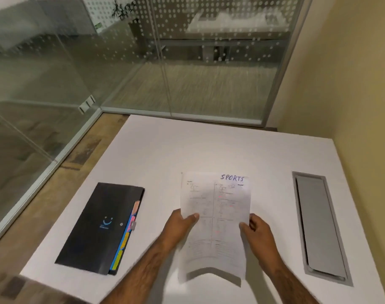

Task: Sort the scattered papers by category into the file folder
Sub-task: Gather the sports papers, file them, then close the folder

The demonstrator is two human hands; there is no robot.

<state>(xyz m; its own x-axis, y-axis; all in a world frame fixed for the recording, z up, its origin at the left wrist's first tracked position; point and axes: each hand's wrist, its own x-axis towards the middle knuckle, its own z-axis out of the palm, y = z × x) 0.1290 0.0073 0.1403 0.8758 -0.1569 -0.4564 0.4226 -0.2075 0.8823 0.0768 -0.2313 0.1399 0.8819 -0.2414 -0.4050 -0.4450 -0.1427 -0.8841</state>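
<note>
I hold a stack of printed papers [215, 207] above the white table [156, 150]; the top sheet has "SPORTS" handwritten in blue at its upper right. My left hand [180, 224] grips the stack's left edge, thumb on top. My right hand [257, 231] grips its right edge. The lower end of the sheets bows toward me. A black file folder [97, 227] lies shut on the table to the left, with coloured index tabs showing along its right side.
A grey metal cable hatch [318, 227] is set into the table at the right. Glass partitions [99, 73] stand behind and to the left of the table. A beige wall [358, 84] is on the right.
</note>
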